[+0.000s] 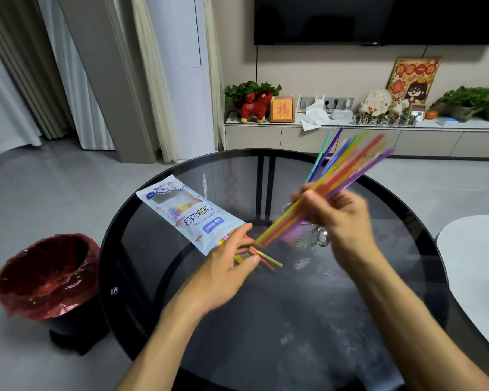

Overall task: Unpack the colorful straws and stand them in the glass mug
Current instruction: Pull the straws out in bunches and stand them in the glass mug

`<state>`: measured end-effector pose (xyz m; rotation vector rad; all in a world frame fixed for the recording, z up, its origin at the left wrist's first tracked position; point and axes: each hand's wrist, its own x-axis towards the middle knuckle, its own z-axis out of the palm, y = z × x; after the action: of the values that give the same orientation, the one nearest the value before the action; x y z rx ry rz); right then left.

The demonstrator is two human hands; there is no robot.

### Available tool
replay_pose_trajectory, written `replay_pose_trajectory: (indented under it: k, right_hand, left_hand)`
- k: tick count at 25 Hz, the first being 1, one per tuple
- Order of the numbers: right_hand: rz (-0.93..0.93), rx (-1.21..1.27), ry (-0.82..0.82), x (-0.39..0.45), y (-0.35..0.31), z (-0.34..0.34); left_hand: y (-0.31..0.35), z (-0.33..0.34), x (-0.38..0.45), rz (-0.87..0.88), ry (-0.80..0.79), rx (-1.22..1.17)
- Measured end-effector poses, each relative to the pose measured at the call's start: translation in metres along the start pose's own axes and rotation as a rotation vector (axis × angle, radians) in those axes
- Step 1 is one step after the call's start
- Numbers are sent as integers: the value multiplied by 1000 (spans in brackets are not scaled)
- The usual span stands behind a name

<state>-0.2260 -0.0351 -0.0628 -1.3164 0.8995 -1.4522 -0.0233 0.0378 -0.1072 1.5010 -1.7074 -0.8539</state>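
Right grip: the right hand is closed round a fanned bundle of thin colourful plastic straws, held near their middle. The bundle slants in the air, upper ends toward the far right edge of the surface, lower ends pointing down at the middle.

Left grip: the left hand lies low with straight fingers, fingertips on or just above the loose straws at the packet mouth; motion blur hides whether it pinches any.

Loose straws: a small heap of leftover coloured straws lies flat near the middle of the surface, just beside the left fingers.

Packet: the white and blue printed plastic straw packet lies flat toward the far left edge of the surface, its open end toward the left hand. A few straws show through its window.

Mug: the clear patterned glass mug stands near the middle of the surface, under the held bundle and partly hidden by it. Whether any straws stand in it I cannot tell.

Surface: a round dark glass surface carries everything.

Progress: by my judgement, the packet is open and most straws are out; the bundle, the heap and the straws in the packet have yet to go into the mug.
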Motion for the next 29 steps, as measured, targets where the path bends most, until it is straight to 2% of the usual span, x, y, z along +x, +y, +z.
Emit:
replay_pose_trajectory:
  k: [3, 5, 10, 15, 18, 21, 23, 25, 27, 29]
  right_hand:
    - [-12, 95, 367, 34, -10, -32]
    - [43, 29, 458, 44, 1, -41]
    - [201, -181, 286, 51, 28, -28]
    - [142, -445, 232, 59, 32, -26]
    - [89, -875, 207, 53, 32, -39]
    - [281, -1150, 156, 41, 21, -51]
    - [367, -1166, 16, 30, 7, -53]
    - [327, -1071, -181, 14, -8, -40]
    - [227, -922, -323, -7, -6, -13]
    - [30, -1038, -317, -22, 13, 18]
  left_hand:
    - [-2, -8, -2, -2, 139, 66]
    - [-4, -6, -3, -19, 134, 140]
    - [-3, 2, 1, -21, 125, 144]
    - [-6, 4, 6, -30, 142, 158]
    - [-8, 6, 7, -1, 159, 250]
    - [-19, 13, 10, 34, 160, 416]
    - [-27, 20, 10, -44, 114, 563]
    - [-33, 22, 9, -162, 10, 662]
    - [-34, 20, 10, -196, -65, 692]
    - [-31, 15, 8, -166, -71, 669]
